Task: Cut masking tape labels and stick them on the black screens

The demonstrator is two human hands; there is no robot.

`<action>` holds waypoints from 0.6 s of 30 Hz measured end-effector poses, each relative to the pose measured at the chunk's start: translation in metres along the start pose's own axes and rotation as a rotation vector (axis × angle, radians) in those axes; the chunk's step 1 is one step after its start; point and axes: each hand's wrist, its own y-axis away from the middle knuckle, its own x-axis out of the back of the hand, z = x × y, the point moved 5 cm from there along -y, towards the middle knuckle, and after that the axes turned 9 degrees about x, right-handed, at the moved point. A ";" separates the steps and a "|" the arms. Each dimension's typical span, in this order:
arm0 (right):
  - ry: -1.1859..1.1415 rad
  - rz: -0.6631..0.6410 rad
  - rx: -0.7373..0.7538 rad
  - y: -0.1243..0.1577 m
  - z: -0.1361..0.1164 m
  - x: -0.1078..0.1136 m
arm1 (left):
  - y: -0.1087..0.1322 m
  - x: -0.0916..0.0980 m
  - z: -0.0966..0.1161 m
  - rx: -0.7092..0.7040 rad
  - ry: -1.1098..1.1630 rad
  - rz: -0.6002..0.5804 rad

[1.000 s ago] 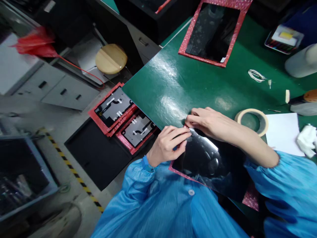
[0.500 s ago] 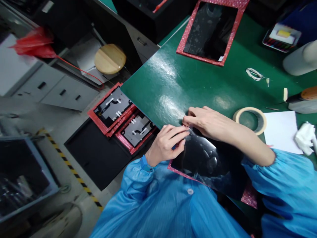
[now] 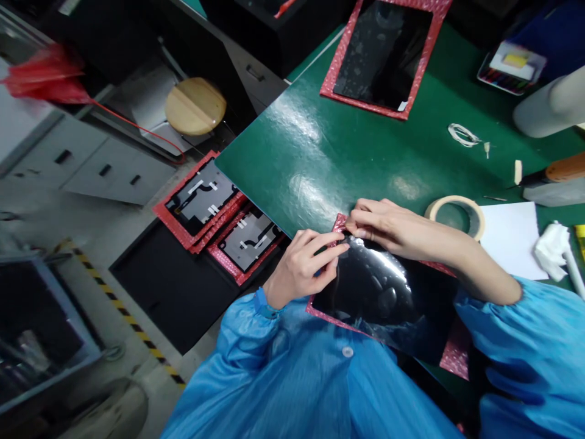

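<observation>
A glossy black panel (image 3: 388,296) lies on a red bubble-wrap sheet (image 3: 454,353) at the near edge of the green table (image 3: 329,152). My left hand (image 3: 301,268) is closed, its fingers pinching the panel's left corner. My right hand (image 3: 388,228) reaches across from the right and pinches the same corner, at the red wrap's tip. What sits between the fingertips is too small to make out. Blue sleeves cover both arms.
A second black panel on red wrap (image 3: 381,58) lies at the table's far side. A tape roll (image 3: 454,216), white paper (image 3: 514,238), a crumpled wipe (image 3: 551,250) and an orange-handled tool (image 3: 555,177) lie right. Red-wrapped panels (image 3: 219,222) are stacked left below the table, near a wooden stool (image 3: 195,107).
My right hand has lifted slightly at the panel's corner, and more of the red wrap's tip shows there. The view has shifted a little; my left hand stays in place.
</observation>
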 end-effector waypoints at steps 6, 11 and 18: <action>-0.063 0.120 0.001 0.001 -0.002 0.002 | 0.001 0.000 -0.001 0.012 0.027 -0.006; -0.042 0.079 0.042 0.001 -0.004 0.001 | 0.000 0.001 0.002 0.009 0.018 0.021; 0.018 0.101 0.044 -0.003 0.001 -0.004 | -0.004 0.004 0.010 -0.030 0.011 0.056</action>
